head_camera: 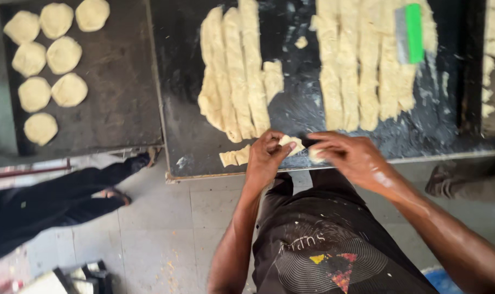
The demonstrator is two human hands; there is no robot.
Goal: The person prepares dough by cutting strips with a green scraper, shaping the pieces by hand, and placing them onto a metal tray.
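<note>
While both hands work at the near edge of the black table [193, 136], the left hand [265, 158] pinches one end of a short dough strip [291, 144] between thumb and fingertips, and the right hand [350, 155] closes its fingers on a small pale lump at the strip's other end; how much dough sits inside that fist cannot be told. Hands a little apart, joined only by the dough. Strip held just above the table lip, long axis running left to right across the body, roughly parallel to the table edge, its left end tilted slightly up and away. To do this well, judging from the grip: keep the pinch light so the soft layers do not smear, hold tension even along the length, and work over the table, not the floor. Two cut pieces [235, 157] lie just left of the left hand. Beyond, long dough strips [237, 71] lie side by side, long axes pointing away from the person; a second batch [362, 65] sits to the right with a green-handled scraper [410, 34] resting on it. Round dough discs [50, 60] on a separate dark board, far left
</note>
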